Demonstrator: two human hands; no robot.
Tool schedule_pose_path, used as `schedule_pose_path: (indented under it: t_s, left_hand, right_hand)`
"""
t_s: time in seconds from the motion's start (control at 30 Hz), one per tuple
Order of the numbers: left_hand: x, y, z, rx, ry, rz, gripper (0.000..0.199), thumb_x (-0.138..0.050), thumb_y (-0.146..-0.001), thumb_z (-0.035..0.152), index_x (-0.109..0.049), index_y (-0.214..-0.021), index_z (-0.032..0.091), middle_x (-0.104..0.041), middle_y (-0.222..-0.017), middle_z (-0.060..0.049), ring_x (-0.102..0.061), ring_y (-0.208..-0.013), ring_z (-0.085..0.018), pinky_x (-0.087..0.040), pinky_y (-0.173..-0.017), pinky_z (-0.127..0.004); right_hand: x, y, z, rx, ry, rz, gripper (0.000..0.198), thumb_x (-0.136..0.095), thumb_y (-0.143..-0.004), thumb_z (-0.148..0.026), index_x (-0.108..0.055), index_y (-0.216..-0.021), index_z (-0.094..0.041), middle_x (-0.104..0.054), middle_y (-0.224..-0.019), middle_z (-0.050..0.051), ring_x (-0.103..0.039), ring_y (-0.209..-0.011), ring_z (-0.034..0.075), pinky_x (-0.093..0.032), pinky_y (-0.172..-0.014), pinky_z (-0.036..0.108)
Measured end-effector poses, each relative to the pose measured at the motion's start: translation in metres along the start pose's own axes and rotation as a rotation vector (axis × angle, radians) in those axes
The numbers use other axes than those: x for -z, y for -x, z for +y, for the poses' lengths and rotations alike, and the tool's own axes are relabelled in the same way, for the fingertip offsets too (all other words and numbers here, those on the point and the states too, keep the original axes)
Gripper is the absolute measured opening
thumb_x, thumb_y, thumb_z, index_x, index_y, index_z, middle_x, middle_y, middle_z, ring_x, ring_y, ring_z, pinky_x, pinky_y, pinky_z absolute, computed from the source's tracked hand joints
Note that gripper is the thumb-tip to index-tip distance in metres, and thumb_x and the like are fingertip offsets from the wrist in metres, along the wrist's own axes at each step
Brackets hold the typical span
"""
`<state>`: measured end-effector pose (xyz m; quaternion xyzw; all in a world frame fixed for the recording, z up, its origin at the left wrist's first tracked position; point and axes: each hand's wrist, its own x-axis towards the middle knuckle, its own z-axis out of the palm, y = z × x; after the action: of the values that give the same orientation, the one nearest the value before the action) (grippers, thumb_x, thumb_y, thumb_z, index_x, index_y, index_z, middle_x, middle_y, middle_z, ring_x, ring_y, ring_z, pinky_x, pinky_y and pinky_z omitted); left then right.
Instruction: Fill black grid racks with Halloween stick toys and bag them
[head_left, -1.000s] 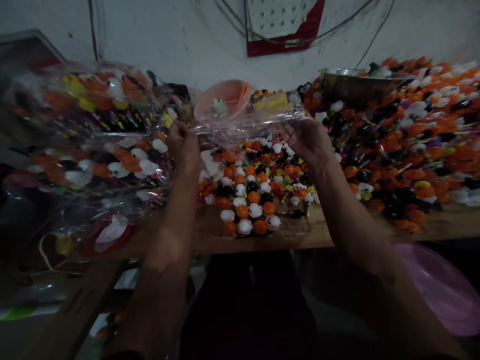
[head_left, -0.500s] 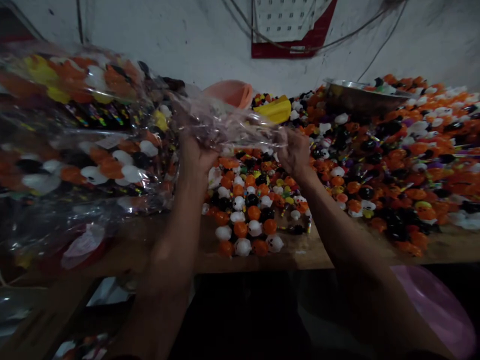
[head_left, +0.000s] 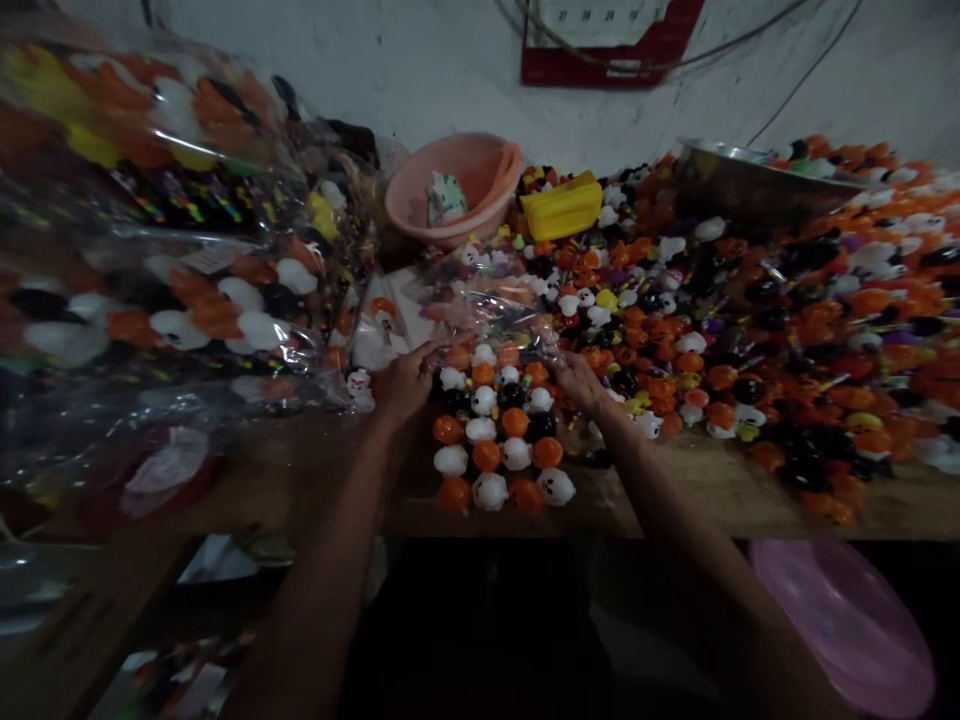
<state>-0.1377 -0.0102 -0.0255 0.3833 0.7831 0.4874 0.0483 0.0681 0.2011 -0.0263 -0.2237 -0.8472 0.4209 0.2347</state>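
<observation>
My left hand (head_left: pixel 409 385) and my right hand (head_left: pixel 579 382) are closed on the two side edges of a clear plastic bag (head_left: pixel 491 300). The bag lies stretched low between them, over the far end of a block of small round figures (head_left: pixel 496 457). These orange, white and black heads stand in close rows on the wooden table (head_left: pixel 360 480); some of the white ones have faces. Through the shiny film the far rows look blurred. Fingertips on both hands are partly hidden by the film and the dim light.
Filled clear bags of figures (head_left: pixel 187 320) are stacked at left. Behind stand a pink basin (head_left: pixel 409 190), a yellow container (head_left: pixel 562 207) and a metal bowl (head_left: pixel 750 190). A large pile of loose figures (head_left: pixel 720 320) covers the right side. A pink tub (head_left: pixel 847 620) is below the table edge.
Both hands have come down and nearer with the plastic bag, from in front of the basin to the far rows of figures. The view has tilted down slightly.
</observation>
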Motion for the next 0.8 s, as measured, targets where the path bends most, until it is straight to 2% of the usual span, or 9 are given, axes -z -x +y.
schedule_pose_path:
  t_s: [0.13,0.3,0.37,0.43,0.57,0.67,0.73,0.8]
  left_hand:
    - [-0.010,0.023,-0.008,0.054,0.001,0.101,0.040,-0.052,-0.091,0.027,-0.074,-0.124,0.020,-0.076,-0.123,-0.007,-0.070,-0.116,-0.025,-0.053,-0.105,-0.039]
    - [-0.015,0.058,-0.010,0.093,0.056,0.153,0.039,-0.051,-0.088,0.026,-0.076,-0.119,0.021,-0.078,-0.119,-0.005,-0.073,-0.110,-0.023,-0.057,-0.102,-0.039]
    - [-0.011,0.076,-0.010,0.090,0.081,0.159,0.038,-0.051,-0.088,0.029,-0.076,-0.116,0.021,-0.079,-0.115,-0.005,-0.074,-0.107,-0.024,-0.059,-0.098,-0.039]
    - [-0.008,0.089,-0.012,0.089,0.098,0.158,0.037,-0.052,-0.088,0.033,-0.077,-0.114,0.022,-0.079,-0.112,-0.005,-0.075,-0.103,-0.024,-0.060,-0.095,-0.040]
    - [-0.009,0.091,-0.017,0.093,0.093,0.123,0.040,-0.057,-0.077,0.029,-0.077,-0.111,0.024,-0.078,-0.116,-0.005,-0.073,-0.108,-0.027,-0.058,-0.099,-0.042]
    - [-0.007,0.085,-0.021,0.101,0.073,0.060,0.039,-0.059,-0.069,0.024,-0.078,-0.103,0.024,-0.078,-0.114,-0.004,-0.072,-0.107,-0.026,-0.056,-0.102,-0.041]
    - [-0.003,0.088,-0.022,0.113,0.057,0.045,0.035,-0.057,-0.072,0.025,-0.078,-0.100,0.024,-0.079,-0.106,-0.003,-0.071,-0.100,-0.026,-0.057,-0.098,-0.040]
    - [0.004,0.097,-0.021,0.120,0.034,0.079,0.032,-0.053,-0.081,0.029,-0.077,-0.101,0.024,-0.078,-0.104,-0.005,-0.069,-0.104,-0.026,-0.055,-0.101,-0.041]
  right_hand:
    - [-0.009,0.026,-0.006,-0.024,-0.061,0.011,0.039,-0.042,-0.089,-0.057,-0.058,-0.079,-0.023,-0.062,-0.074,0.004,-0.054,-0.074,0.021,-0.049,-0.069,0.033]
    - [-0.012,0.059,-0.020,-0.027,-0.137,-0.059,0.041,-0.049,-0.090,-0.057,-0.069,-0.095,-0.021,-0.072,-0.091,0.008,-0.065,-0.092,0.027,-0.053,-0.090,0.040]
    - [-0.011,0.074,-0.021,0.000,-0.153,-0.097,0.040,-0.049,-0.092,-0.054,-0.070,-0.099,-0.021,-0.074,-0.095,0.008,-0.067,-0.095,0.028,-0.054,-0.093,0.041]
    - [-0.011,0.082,-0.018,0.016,-0.137,-0.096,0.037,-0.048,-0.093,-0.051,-0.070,-0.098,-0.022,-0.074,-0.093,0.007,-0.068,-0.090,0.028,-0.056,-0.087,0.040]
    - [-0.014,0.067,-0.008,0.039,-0.029,-0.037,0.028,-0.056,-0.085,-0.047,-0.068,-0.083,-0.022,-0.071,-0.080,0.006,-0.064,-0.077,0.027,-0.056,-0.074,0.039]
    - [-0.023,0.049,0.000,0.112,-0.025,-0.151,0.026,-0.062,-0.079,-0.047,-0.066,-0.074,-0.022,-0.070,-0.082,0.007,-0.065,-0.080,0.027,-0.057,-0.078,0.040]
    - [-0.031,0.047,0.007,0.125,-0.052,-0.221,0.028,-0.063,-0.078,-0.049,-0.067,-0.072,-0.022,-0.071,-0.086,0.009,-0.066,-0.084,0.027,-0.057,-0.080,0.041]
    - [-0.037,0.052,0.013,0.111,-0.045,-0.221,0.029,-0.061,-0.081,-0.050,-0.067,-0.071,-0.023,-0.070,-0.088,0.010,-0.067,-0.087,0.028,-0.058,-0.081,0.042]
